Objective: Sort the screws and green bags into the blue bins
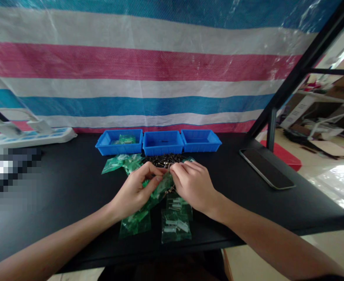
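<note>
Between my two hands is a small green plastic bag (166, 182), pinched near its upper edge. My left hand (139, 188) is closed on its left side, thumb against the fingers. My right hand (193, 185) is closed at the other side, and its fingertips are partly hidden. Just beyond the fingers lies a pile of dark screws (160, 160). Closer to me are green bags with pale pieces inside, one bag (176, 231) at the front right and another bag (135, 225) at the front left. More green bags (122, 163) lie beyond my left hand.
Three blue trays stand in a row at the back: a left tray (119, 149) holding green bags, a middle tray (163, 149) and a right tray (202, 147). A phone (265, 168) lies at the right. A power strip (60, 135) sits at the back left.
</note>
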The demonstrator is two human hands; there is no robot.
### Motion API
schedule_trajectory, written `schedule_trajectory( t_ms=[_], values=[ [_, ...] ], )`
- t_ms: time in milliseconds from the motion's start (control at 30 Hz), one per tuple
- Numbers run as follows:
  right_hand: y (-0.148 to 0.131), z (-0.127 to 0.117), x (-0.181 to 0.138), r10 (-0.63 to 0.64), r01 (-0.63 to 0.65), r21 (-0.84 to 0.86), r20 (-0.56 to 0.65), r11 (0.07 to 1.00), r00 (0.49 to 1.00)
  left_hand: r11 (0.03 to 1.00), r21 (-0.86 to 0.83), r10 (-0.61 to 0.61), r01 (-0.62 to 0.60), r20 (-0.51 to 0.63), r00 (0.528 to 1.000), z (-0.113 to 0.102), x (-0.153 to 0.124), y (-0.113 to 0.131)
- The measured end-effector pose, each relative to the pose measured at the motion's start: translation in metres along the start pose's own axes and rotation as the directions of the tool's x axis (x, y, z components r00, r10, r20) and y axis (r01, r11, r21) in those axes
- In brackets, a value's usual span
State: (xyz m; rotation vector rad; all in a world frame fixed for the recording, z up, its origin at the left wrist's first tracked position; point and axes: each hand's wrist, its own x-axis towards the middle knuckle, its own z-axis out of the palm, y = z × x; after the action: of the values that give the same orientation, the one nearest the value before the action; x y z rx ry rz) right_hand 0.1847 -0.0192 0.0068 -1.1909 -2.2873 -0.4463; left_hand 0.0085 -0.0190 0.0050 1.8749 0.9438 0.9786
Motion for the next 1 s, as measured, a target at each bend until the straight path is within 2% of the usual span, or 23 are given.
schedule_trajectory(
  t_ms=[133,267,400,700,833,900,1000],
  values=[
    [-0.001,0.0028,0.0,0.018,-0.017,0.041,-0.035,0.999,0.999,0.999,-0.036,-0.006,0.004,-0.028,1.0,0.0006,0.0012,0.0012],
    [-0.0003,0.0051,0.0002,0.091,-0.093,0.124,0.021,0.988,0.996,0.998,-0.061,-0.014,0.012,-0.035,0.999,0.0002,0.0013,0.002],
    [0.0002,0.0058,0.0005,0.111,-0.126,0.18,0.089,0.976,0.99,0.998,-0.067,-0.015,0.012,-0.049,0.999,0.0001,0.0014,0.0026],
    [0.0006,0.0046,0.0027,0.124,-0.144,0.198,0.113,0.97,0.986,0.998,-0.027,-0.059,0.057,-0.075,0.995,0.0023,0.0038,0.0045],
    [-0.0011,0.0026,0.0036,0.136,-0.152,0.206,0.094,0.967,0.986,0.998,-0.057,-0.017,0.012,-0.089,0.996,0.0036,0.0023,0.0049],
    [-0.0029,0.0021,0.0039,0.152,-0.167,0.22,0.084,0.961,0.985,1.0,0.002,0.01,-0.01,-0.066,0.998,0.0042,0.0018,0.0039],
    [-0.0062,0.0017,0.0039,0.163,-0.18,0.257,0.084,0.95,0.983,0.993,0.12,-0.015,0.022,-0.059,0.998,0.0046,0.0023,0.0016]
  ],
)
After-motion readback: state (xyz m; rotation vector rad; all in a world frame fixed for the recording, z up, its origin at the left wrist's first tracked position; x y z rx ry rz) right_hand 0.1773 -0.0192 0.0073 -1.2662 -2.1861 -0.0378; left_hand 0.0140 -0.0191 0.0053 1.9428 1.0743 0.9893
